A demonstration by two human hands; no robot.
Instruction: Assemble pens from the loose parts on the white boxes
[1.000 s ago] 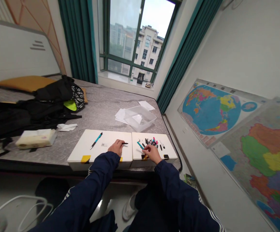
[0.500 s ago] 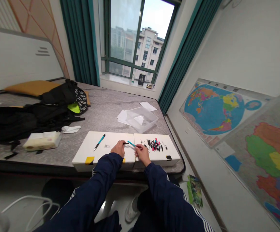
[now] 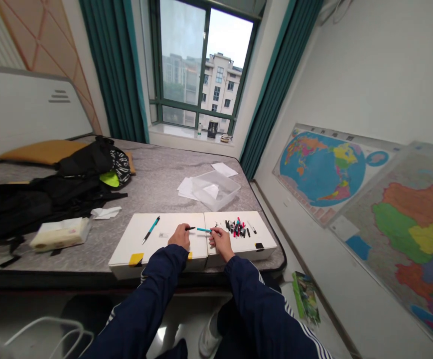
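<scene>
My left hand [image 3: 180, 237] is closed on a short black pen part [image 3: 190, 228], which sticks out past the fingertips to the right. Facing it, my right hand [image 3: 221, 241] pinches a teal pen barrel [image 3: 203, 230] that points left. A small gap separates the two parts. Both hands are above the white boxes [image 3: 124, 249], near where these meet. A whole teal-and-black pen [image 3: 151, 230] lies on the left box. To the right of my right hand, several black, red and teal pen parts [image 3: 237, 228] lie in a pile on the right box.
Behind the boxes, a clear plastic bin [image 3: 216, 190] stands on the grey mattress [image 3: 156, 174] beside white papers [image 3: 186, 188]. A tissue pack [image 3: 61, 233] and black backpack [image 3: 63, 189] lie at left. Wall maps [image 3: 324, 164] hang at right.
The teal barrel has swung from a slant to nearly level, now in line with the black part. The camera view has tilted slightly upward.
</scene>
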